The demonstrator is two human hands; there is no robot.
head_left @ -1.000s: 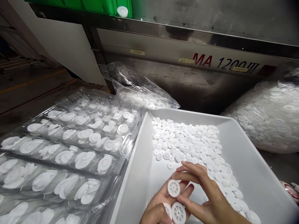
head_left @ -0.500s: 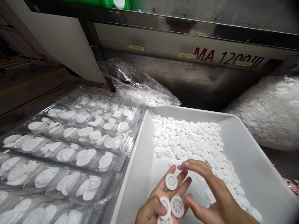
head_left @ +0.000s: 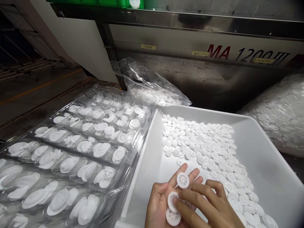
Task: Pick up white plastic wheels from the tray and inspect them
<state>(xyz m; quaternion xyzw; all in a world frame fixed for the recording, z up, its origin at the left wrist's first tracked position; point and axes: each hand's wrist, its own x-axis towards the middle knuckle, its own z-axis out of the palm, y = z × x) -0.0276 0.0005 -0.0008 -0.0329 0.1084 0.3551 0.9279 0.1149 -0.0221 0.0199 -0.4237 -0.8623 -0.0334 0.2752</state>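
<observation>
My left hand (head_left: 161, 202) lies palm up over the near end of a white bin (head_left: 266, 158), fingers stretched, with several small white spoked plastic wheels (head_left: 182, 180) resting on its fingers and palm. My right hand (head_left: 209, 209) comes in from the lower right, and its fingertips press on the wheels (head_left: 172, 200) in the left palm. The bin holds a spread of many more such wheels (head_left: 204, 142).
Clear plastic blister trays (head_left: 71, 158) filled with white wheels lie to the left of the bin. A clear bag (head_left: 152, 85) of wheels sits behind it, and a larger full bag (head_left: 280, 117) at the right. A metal machine marked MA 1200 (head_left: 237, 53) stands behind.
My right hand has come back from the pile in the bin onto the wheels in my left palm. The view has shifted slightly left.
</observation>
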